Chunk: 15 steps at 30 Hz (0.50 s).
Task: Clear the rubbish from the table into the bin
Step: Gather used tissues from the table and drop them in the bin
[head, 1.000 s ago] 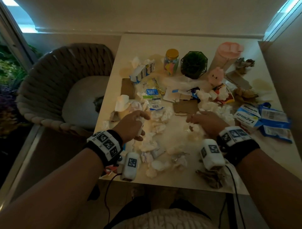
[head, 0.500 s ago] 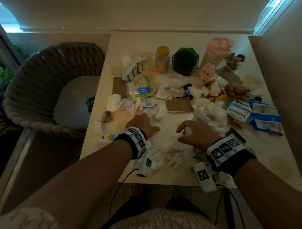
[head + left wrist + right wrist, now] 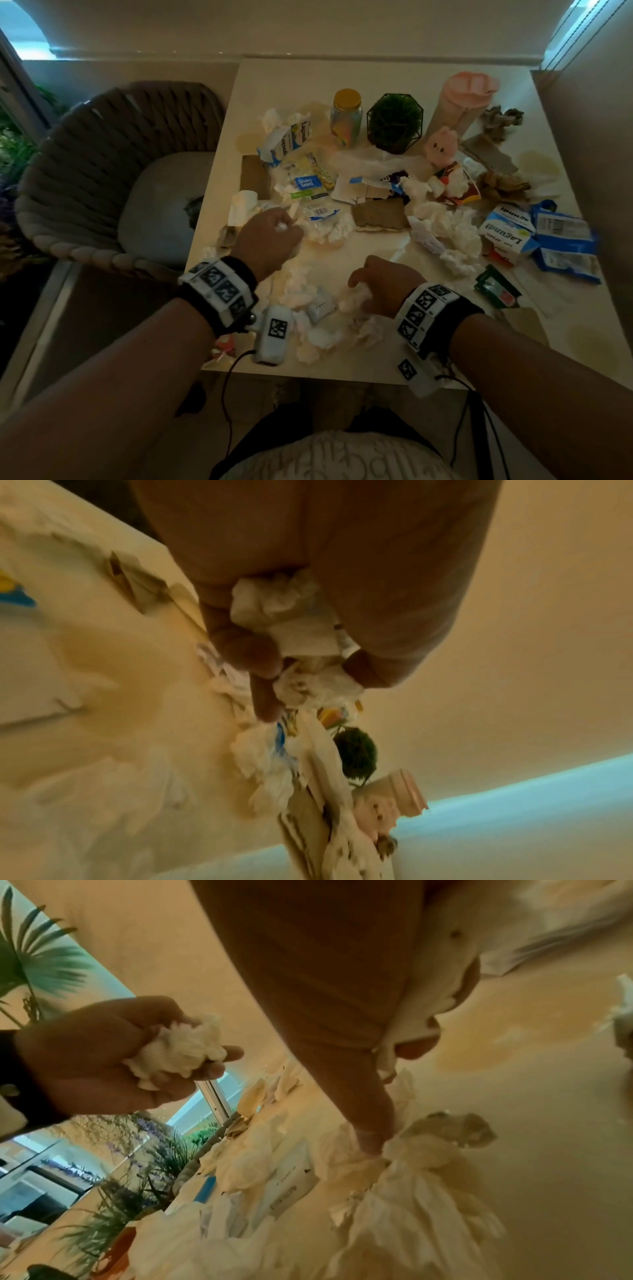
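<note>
My left hand (image 3: 265,236) is curled round a wad of tissue (image 3: 291,620) — the fingers and thumb are closed on it, and it bulges out between them. The hand is over the left side of the table (image 3: 284,68), just beside a heap of crumpled tissues and a clear wrapper (image 3: 322,216) with a barcode.

My right hand (image 3: 383,284) is nearer me, fingers bent down into the loose tissues (image 3: 356,298) by the front edge. From the right wrist view my thumb (image 3: 369,1118) points down and touches a crumpled piece, and white tissue shows bunched under my curled fingers — so this hand holds some too.

Between my two hands lie more scrunched tissues and a small white packet (image 3: 322,306). More tissues (image 3: 455,233) are piled to the right of centre, next to a torn bit of cardboard (image 3: 380,214).

Flattened blue-and-white cartons (image 3: 507,233) lie at the right edge, with another carton (image 3: 287,140) at the back left. A green packet (image 3: 496,287) sits near the right front.

At the back stand a jar (image 3: 346,116) with a yellow lid, a plant (image 3: 394,123) in a wire frame, a pink tumbler (image 3: 459,102) and a small pink toy (image 3: 440,147). Brown crumpled paper (image 3: 503,185) lies to the right of the toy.

A woven chair (image 3: 102,164) stands left of the table. I cannot see a bin in any view.
</note>
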Available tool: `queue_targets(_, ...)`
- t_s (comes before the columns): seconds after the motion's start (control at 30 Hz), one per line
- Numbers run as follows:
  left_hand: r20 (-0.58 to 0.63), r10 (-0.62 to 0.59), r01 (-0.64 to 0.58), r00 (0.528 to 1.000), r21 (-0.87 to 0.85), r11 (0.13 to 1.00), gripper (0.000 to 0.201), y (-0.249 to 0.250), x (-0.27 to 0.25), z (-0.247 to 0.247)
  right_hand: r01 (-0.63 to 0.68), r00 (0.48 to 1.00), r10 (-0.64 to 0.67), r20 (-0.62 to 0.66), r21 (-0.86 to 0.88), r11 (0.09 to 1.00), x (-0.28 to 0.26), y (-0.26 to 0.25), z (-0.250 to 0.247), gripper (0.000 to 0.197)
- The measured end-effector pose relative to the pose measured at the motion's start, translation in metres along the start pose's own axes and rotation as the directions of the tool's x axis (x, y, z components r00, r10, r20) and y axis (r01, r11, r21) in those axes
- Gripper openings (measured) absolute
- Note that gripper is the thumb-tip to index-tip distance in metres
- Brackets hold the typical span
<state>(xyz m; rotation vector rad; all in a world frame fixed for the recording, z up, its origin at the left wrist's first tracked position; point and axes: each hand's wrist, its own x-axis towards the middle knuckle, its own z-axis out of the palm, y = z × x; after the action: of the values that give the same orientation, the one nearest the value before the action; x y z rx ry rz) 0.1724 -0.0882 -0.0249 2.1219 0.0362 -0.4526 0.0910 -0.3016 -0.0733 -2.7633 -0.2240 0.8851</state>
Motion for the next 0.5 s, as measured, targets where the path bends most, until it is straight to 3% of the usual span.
queue_targets(0.1, 0.069, -0.061, 0.075, 0.996, -0.235, 0.969, 0.015, -0.009, -0.009, -0.025, 0.019, 1.0, -0.018, 0.015, -0.072, 0.997, 0.006, -0.006, -0.004, 0.023)
queue_targets(0.17, 0.12, -0.055, 0.083, 0.991, -0.245, 0.966, 0.018, -0.016, -0.013, -0.032, 0.005, 1.0, -0.004, 0.012, -0.059, 0.998, 0.008, -0.007, -0.008, 0.016)
queue_targets(0.27, 0.135, -0.018, 0.021, 0.991, -0.021, 1.0, 0.014, -0.028, -0.015, -0.029, -0.059, 0.998, 0.063, -0.022, 0.164, 0.985, 0.001, -0.005, -0.022, 0.018)
queue_targets(0.37, 0.265, -0.004, -0.091, 0.964, 0.344, 0.934, 0.021, -0.038, -0.017, -0.017, -0.04, 0.989, 0.108, -0.099, 0.526, 0.85, -0.018, -0.004, -0.036, 0.028)
queue_targets(0.43, 0.35, -0.041, -0.177, 0.936, 0.566, 0.805, 0.054, -0.043, -0.02, -0.006, 0.026, 0.984, 0.104, -0.148, 0.683, 0.73, -0.029, 0.0, -0.041, 0.03)
queue_targets(0.5, 0.388, -0.089, -0.22, 0.917, 0.681, 0.699, 0.083, -0.047, -0.022, 0.006, 0.064, 0.981, 0.111, -0.161, 0.801, 0.596, -0.037, 0.003, -0.044, 0.023)
